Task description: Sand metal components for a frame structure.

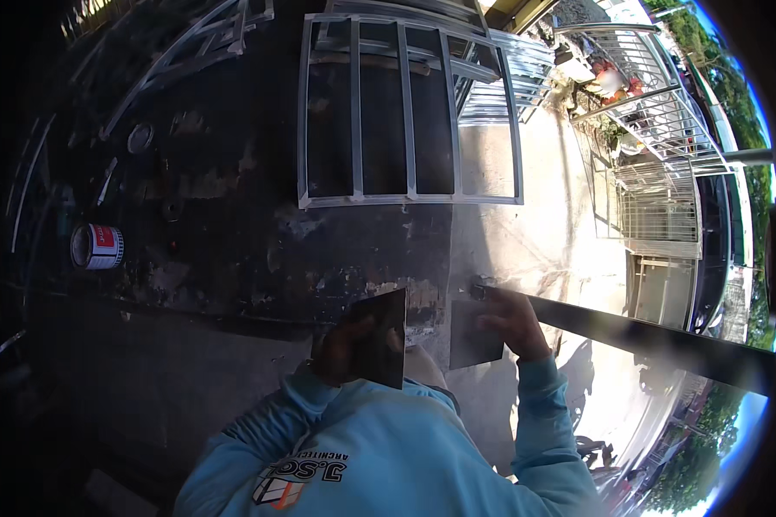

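Note:
Close to my body, my left hand (334, 351) is closed around a dark, flat, four-cornered plate (386, 345) that stands tilted on edge. Shadow hides part of those fingers. To the right of it, my right hand (519, 323) grips a second dark flat piece (467, 340), its fingers bent over the upper corner. The two pieces are apart, with a gap between them. Their exact kind and material cannot be made out.
A silver barred metal frame (408, 112) lies across the far side of the dark worktable (233, 233). At left are a paint can (103, 247), a round lid (140, 138) and a slim light-coloured tool (108, 181). A dark beam (655, 334) crosses at right, before a metal gate (660, 207).

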